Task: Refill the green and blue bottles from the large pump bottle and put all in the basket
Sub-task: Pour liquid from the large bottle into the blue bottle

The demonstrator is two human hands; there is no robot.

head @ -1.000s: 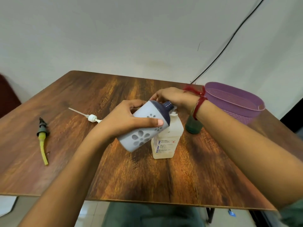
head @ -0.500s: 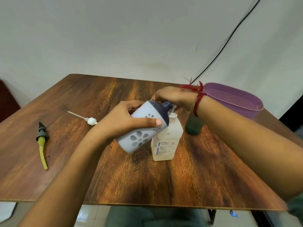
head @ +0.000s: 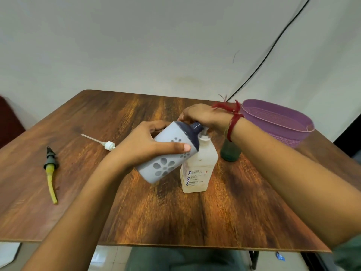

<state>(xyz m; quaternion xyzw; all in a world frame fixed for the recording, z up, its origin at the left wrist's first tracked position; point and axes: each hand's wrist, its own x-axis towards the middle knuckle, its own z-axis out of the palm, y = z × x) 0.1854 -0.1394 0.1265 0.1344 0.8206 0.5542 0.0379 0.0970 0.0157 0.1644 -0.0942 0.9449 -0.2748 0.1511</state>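
Almost nothing has moved in the last half second: both hands and the bottles keep their places, and only the view has shifted a touch.

Nearest, the left hand grips the blue bottle, thumb laid along its pale flowered side and fingers wrapped round behind. It holds the bottle off the table, tilted, with the dark open neck pointing up and right at the pump spout.

Just behind and partly hidden by it, the large pump bottle stands upright near the table's middle.

The right hand lies over the pump head, palm down. The blue bottle's top hides its fingers, so whether they clasp the pump or only press on it cannot be told. A red thread is tied round that wrist.

The green bottle stands on the table beyond the wrist, which covers its top, between the pump bottle and the purple basket at the far right edge.

To the left lie a black cap with a yellow tube and, farther back, a white pump with its dip tube.

A black cable runs down the wall.
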